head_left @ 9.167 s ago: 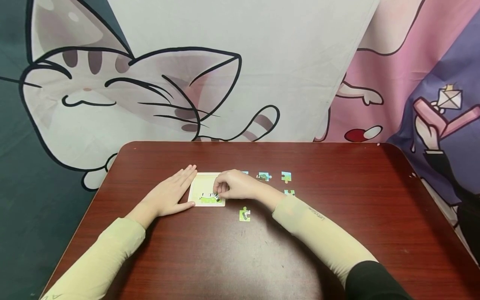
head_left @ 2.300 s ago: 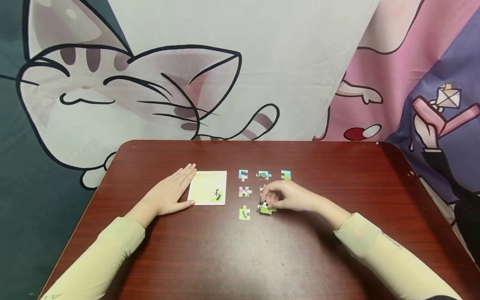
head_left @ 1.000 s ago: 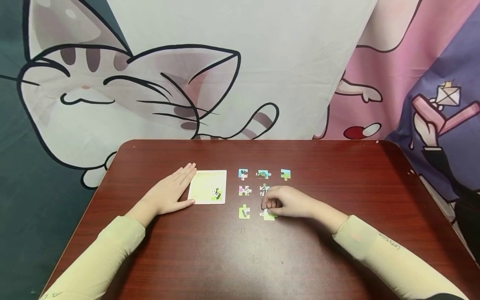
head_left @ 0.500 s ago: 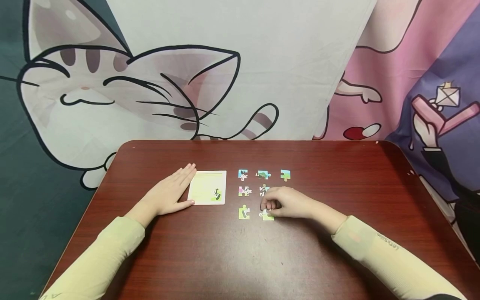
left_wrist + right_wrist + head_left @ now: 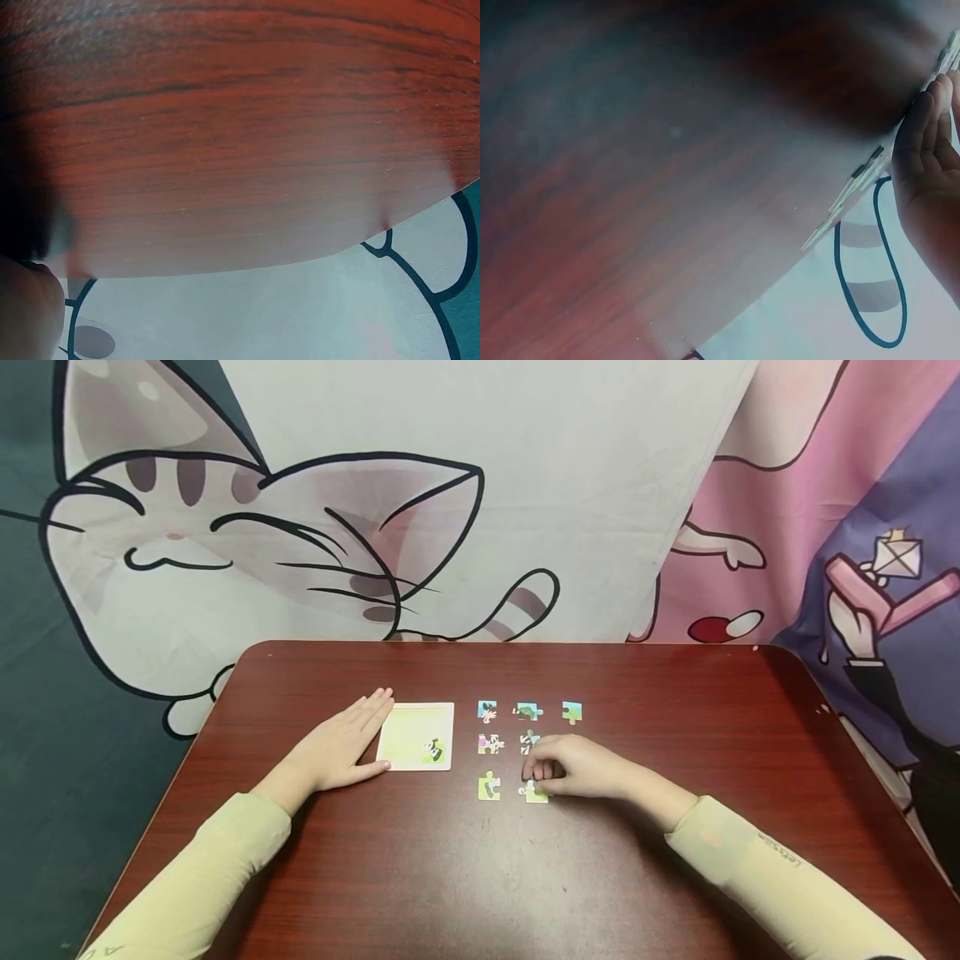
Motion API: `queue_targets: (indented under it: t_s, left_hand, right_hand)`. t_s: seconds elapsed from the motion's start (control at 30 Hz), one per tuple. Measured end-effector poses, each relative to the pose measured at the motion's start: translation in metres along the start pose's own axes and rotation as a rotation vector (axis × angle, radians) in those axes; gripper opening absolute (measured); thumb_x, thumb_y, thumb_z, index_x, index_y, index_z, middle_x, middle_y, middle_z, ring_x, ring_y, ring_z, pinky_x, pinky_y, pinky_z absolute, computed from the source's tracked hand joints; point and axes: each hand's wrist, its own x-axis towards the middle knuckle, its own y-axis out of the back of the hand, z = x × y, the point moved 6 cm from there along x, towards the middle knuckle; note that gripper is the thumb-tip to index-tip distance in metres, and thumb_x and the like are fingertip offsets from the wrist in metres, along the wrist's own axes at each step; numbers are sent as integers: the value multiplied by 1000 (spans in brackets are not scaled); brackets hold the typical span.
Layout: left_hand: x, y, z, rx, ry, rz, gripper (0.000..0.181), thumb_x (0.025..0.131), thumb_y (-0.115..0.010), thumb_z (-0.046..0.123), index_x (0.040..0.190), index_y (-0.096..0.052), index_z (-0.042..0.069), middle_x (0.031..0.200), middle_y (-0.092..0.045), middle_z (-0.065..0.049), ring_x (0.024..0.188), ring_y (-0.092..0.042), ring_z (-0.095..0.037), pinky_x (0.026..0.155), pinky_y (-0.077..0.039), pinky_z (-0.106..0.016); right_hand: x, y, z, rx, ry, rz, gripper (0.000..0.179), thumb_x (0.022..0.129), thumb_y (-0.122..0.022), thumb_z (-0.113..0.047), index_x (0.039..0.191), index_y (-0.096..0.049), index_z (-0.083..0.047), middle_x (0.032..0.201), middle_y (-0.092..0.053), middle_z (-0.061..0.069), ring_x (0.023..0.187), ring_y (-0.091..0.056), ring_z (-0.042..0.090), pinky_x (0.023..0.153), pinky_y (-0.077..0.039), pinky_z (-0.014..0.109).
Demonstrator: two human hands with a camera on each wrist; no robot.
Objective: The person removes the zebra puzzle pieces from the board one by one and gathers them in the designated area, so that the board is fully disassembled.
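Note:
In the head view, my left hand (image 5: 330, 745) lies flat with straight fingers, touching the left edge of a square puzzle tray (image 5: 401, 731). A panda puzzle piece (image 5: 434, 750) sits in the tray's lower right corner. My right hand (image 5: 581, 766) has curled fingers and pinches a green-and-white puzzle piece (image 5: 536, 792) on the table; the hand covers part of it. Just beyond these fingers lies a striped puzzle piece (image 5: 528, 742). The right wrist view shows my right hand (image 5: 930, 142) at its edge, the held piece indistinct.
More loose pieces lie right of the tray: a blue piece (image 5: 487, 711), a dark-green one (image 5: 528, 712), a blue-green corner (image 5: 572, 712), a pink-and-white one (image 5: 491, 744) and a green one (image 5: 489, 787). The brown table (image 5: 450, 877) ends before a cartoon cloth (image 5: 585, 510).
My right hand was over the tray with a zebra-striped piece, then moved right. The green-and-white piece, tilted at 2.3 seconds ago, now lies flat. Over the last second almost nothing moves.

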Motion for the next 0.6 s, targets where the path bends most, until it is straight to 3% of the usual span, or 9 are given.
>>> queue_targets:
  t_s: [0.6]
  left_hand:
    - [0,-1,-1,6,-1,17,98,100,-61,57,167,-22,-4,177,-19,-20,166,-19,-34,134,-26,-50]
  right_hand:
    - [12,6,-8,16,36,43,12,94,-76,-8,104,-77,-14,88,-66,-9,80,-60,2,74,-57,20]
